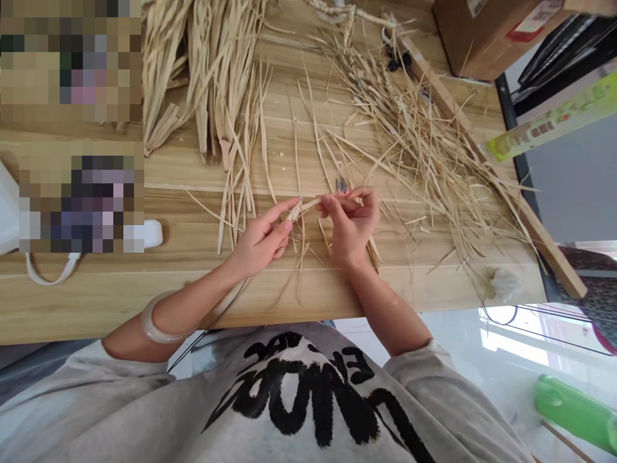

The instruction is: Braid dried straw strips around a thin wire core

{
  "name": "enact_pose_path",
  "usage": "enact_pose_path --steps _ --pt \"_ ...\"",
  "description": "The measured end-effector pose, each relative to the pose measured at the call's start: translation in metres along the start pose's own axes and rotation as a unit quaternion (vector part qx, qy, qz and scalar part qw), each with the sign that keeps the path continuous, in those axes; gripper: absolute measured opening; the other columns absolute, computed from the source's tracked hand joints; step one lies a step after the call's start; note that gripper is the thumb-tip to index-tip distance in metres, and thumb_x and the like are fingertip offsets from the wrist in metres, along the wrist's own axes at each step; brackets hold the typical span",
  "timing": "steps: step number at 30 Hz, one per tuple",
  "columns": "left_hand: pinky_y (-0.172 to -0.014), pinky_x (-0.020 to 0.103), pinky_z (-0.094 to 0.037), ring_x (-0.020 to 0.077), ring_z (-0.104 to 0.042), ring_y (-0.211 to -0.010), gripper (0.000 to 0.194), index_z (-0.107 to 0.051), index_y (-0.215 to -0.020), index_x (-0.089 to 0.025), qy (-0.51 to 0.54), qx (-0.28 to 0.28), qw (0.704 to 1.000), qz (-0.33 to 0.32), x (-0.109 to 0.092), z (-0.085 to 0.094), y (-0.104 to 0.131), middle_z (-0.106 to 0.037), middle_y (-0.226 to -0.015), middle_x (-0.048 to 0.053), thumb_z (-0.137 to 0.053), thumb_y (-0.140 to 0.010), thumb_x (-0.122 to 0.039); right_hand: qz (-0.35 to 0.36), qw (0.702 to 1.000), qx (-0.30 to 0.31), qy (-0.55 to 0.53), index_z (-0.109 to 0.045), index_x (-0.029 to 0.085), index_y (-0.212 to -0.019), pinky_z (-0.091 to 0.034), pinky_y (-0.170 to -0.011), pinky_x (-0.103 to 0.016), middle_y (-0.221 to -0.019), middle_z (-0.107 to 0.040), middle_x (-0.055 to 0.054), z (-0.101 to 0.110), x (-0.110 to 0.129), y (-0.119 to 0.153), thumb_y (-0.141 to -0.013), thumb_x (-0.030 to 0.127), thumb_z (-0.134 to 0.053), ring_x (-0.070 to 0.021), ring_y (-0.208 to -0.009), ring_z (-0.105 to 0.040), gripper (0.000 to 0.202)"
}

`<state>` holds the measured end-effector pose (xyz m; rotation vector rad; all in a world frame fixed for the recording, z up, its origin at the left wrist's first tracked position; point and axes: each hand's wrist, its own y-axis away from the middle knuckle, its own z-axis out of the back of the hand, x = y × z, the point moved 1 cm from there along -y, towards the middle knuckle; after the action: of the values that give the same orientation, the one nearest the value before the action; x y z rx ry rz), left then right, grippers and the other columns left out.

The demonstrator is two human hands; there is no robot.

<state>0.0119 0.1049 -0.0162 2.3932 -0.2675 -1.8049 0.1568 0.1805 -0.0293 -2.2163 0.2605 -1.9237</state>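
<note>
Between finger and thumb, my left hand (259,243) pinches a short braid of pale straw (295,212), with loose ends hanging below it. My right hand (353,222) is closed on a flat straw strip (311,204) that runs out of the braid's upper end. Both hands are held just above the wooden table (193,276), near its front edge. Partly hidden behind my right hand lies a small tool with grey tips and a pink part (342,186). Several loose straw strips (296,138) lie beyond my hands.
Thick bundles of straw (207,77) lie at the back left. A tangled straw heap (409,128) spreads along a wooden bar (544,238) on the right. A cardboard box (491,38) stands at the back right, near a yellow-green tube-shaped package (554,119). The upper left is pixelated.
</note>
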Motion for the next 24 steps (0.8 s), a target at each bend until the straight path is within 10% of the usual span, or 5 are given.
enact_pose_path --steps 19,24 --pt "-0.035 0.016 -0.022 0.0036 -0.024 -0.037 0.06 -0.043 -0.147 -0.016 0.012 0.011 1.0 0.011 -0.002 0.003 0.001 -0.028 -0.052 -0.013 -0.061 -0.093 -0.035 0.152 0.959 -0.014 0.237 -0.075 0.025 -0.081 -0.052 -0.097 -0.046 -0.097 -0.067 -0.005 0.017 -0.003 -0.01 -0.085 0.033 -0.071 -0.0212 -0.1 -0.064 0.01" --pt "-0.035 0.016 -0.022 0.004 -0.022 -0.039 0.063 -0.043 -0.146 -0.013 0.01 0.011 1.0 0.005 -0.003 0.0 0.001 -0.029 -0.052 -0.013 -0.064 -0.091 -0.037 0.036 0.993 0.065 0.089 -0.072 0.024 -0.084 -0.056 -0.075 -0.034 -0.076 -0.068 -0.001 0.009 0.001 -0.009 -0.085 0.037 -0.072 -0.014 -0.073 -0.065 0.014"
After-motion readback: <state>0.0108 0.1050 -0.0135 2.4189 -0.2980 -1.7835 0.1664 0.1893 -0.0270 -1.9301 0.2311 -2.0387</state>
